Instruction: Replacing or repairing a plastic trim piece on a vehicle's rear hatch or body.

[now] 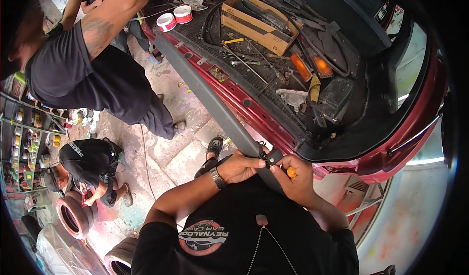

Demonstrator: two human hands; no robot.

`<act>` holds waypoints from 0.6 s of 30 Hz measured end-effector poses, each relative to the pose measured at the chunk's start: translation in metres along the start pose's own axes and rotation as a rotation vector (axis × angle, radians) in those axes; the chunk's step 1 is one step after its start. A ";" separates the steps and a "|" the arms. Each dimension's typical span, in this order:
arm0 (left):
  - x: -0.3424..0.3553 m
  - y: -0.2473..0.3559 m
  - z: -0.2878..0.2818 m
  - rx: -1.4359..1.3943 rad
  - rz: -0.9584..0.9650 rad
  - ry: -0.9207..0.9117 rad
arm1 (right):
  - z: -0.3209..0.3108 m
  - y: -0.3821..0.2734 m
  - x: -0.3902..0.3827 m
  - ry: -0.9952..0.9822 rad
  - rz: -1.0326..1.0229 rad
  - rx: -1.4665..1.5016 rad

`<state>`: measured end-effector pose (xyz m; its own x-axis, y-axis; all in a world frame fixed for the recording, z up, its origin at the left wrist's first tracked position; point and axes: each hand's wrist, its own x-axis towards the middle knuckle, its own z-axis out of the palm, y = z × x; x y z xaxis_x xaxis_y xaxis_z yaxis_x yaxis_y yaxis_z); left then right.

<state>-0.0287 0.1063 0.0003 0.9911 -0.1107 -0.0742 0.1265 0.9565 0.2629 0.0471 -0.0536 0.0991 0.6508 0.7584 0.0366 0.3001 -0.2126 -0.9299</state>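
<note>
A long dark grey trim strip (207, 97) runs slantwise along the red edge of the vehicle's open cargo area, its near end close to my chest. My left hand (240, 167) is closed on that near end, the thumb pressed beside a small black fitting with a round fastener (271, 161). On the other side of the fitting, my right hand (297, 181) is closed around an orange-yellow knob-like handle (291, 172), its thumb and finger against the strip. The rest of this handled thing is hidden by the hand, so its kind is unclear.
The cargo floor bears a cardboard box (259, 23), two red-and-white tubs (166, 22), orange lamps (300, 67), a yellow-handled tool (233, 40) and loose scraps. One person (117, 75) stands at left; another (90, 160) crouches by tires (73, 215). Shelves (24, 143) line the left.
</note>
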 end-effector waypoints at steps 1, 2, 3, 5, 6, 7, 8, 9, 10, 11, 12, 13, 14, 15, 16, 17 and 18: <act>0.000 0.001 0.001 -0.008 -0.001 0.012 | 0.001 0.000 0.001 0.011 0.008 0.015; 0.000 0.000 0.000 -0.008 -0.001 0.011 | 0.001 0.000 0.000 0.011 0.008 0.014; 0.000 0.000 -0.001 -0.008 0.003 0.002 | 0.002 0.000 0.000 0.037 -0.088 -0.132; 0.001 -0.001 0.000 -0.009 0.006 -0.009 | 0.002 0.002 -0.001 0.063 -0.183 -0.280; 0.001 -0.001 0.000 -0.006 0.004 -0.007 | 0.001 0.004 0.000 0.089 -0.316 -0.389; 0.001 -0.001 0.000 -0.006 0.000 -0.004 | 0.001 0.005 0.001 0.114 -0.445 -0.500; 0.002 -0.001 0.001 -0.009 -0.002 -0.004 | 0.001 0.004 0.002 0.114 -0.442 -0.501; 0.002 0.000 0.002 -0.011 -0.008 -0.006 | 0.001 0.003 0.004 0.132 -0.488 -0.563; 0.003 0.001 0.003 -0.010 -0.015 -0.009 | 0.001 0.002 0.005 0.153 -0.536 -0.624; 0.004 0.000 0.004 -0.010 -0.018 -0.010 | 0.000 0.000 0.005 0.156 -0.534 -0.626; 0.005 0.000 0.004 -0.006 -0.015 -0.005 | -0.001 -0.001 0.004 0.160 -0.535 -0.681; 0.005 0.000 0.005 -0.003 -0.009 0.002 | -0.001 -0.002 0.004 0.163 -0.537 -0.735; 0.006 0.000 0.006 -0.004 -0.011 0.001 | -0.001 -0.001 0.005 0.164 -0.536 -0.736; 0.006 0.000 0.006 0.000 -0.004 -0.004 | -0.002 -0.001 0.005 0.176 -0.546 -0.750; 0.007 0.000 0.007 0.003 0.002 -0.008 | -0.002 0.000 0.005 0.186 -0.556 -0.764; 0.007 -0.001 0.008 0.000 -0.001 -0.007 | -0.002 -0.001 0.005 0.185 -0.552 -0.765; 0.007 0.000 0.009 0.010 0.004 -0.011 | -0.003 -0.001 0.006 0.180 -0.556 -0.781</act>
<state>-0.0211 0.1029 0.0079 0.9919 -0.1104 -0.0621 0.1233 0.9541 0.2729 0.0524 -0.0510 0.1011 0.3543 0.7822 0.5125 0.9321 -0.2513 -0.2609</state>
